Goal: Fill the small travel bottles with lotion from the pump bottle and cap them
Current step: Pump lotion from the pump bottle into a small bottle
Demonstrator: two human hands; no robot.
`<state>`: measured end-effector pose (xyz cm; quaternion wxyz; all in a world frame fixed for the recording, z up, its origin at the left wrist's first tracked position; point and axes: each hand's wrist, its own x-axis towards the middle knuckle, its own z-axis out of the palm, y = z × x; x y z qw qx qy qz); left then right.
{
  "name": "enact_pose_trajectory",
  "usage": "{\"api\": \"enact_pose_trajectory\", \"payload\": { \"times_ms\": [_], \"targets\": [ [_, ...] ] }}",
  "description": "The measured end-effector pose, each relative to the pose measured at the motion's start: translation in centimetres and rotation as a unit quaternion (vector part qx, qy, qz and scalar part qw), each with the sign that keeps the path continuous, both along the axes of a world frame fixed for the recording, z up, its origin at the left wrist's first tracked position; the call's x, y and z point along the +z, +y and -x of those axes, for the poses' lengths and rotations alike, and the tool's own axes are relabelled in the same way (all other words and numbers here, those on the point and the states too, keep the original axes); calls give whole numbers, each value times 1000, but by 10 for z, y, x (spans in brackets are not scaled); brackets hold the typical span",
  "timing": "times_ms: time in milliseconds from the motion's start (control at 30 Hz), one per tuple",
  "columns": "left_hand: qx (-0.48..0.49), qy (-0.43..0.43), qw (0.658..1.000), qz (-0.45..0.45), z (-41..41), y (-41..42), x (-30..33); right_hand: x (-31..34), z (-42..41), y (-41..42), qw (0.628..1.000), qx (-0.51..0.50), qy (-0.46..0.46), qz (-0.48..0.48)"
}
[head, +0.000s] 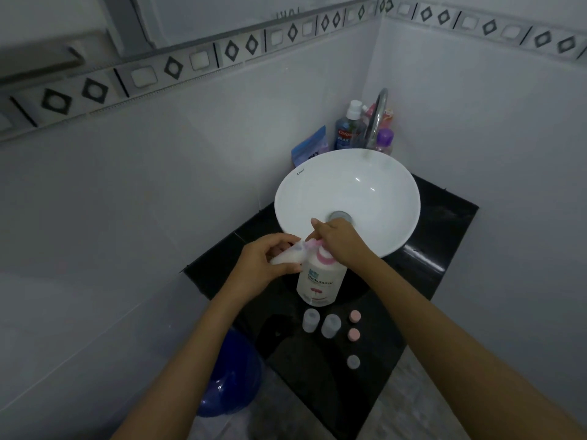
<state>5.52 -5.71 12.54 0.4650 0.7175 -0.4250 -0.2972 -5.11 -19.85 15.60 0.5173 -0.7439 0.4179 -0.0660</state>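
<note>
A white pump bottle (319, 281) with a pink collar stands on the black counter (438, 236) in front of the basin. My right hand (341, 241) presses down on its pump head. My left hand (265, 265) holds a small clear travel bottle (290, 256) tilted on its side, mouth against the pink nozzle. Two more small clear travel bottles (310, 319) (331, 325) stand uncapped nearer to me. Two pink caps (354, 315) (353, 334) and a grey cap (353, 361) lie to their right.
A white round basin (381, 185) with a chrome tap (376, 119) sits behind. Toiletry bottles (349, 125) and a blue pouch (309, 147) crowd the back corner. Tiled walls close in on both sides. A blue bucket (232, 376) stands on the floor left of the counter.
</note>
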Motion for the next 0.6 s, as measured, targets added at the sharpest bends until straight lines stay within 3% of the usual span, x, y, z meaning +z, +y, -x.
{"api": "enact_pose_trajectory", "payload": {
  "times_ms": [233, 367, 500, 600],
  "targets": [
    [31, -107, 994, 7, 13, -7, -2, 6, 0, 4, 1000, 15, 5, 24],
    [30, -97, 995, -1, 13, -7, -3, 7, 1, 6, 1000, 7, -3, 29],
    [52, -2, 999, 16, 13, 0, -9, 5, 1, 5, 1000, 0, -1, 29],
    [50, 6, 999, -14, 12, 9, -25, 5, -1, 4, 1000, -4, -5, 23]
  ]
}}
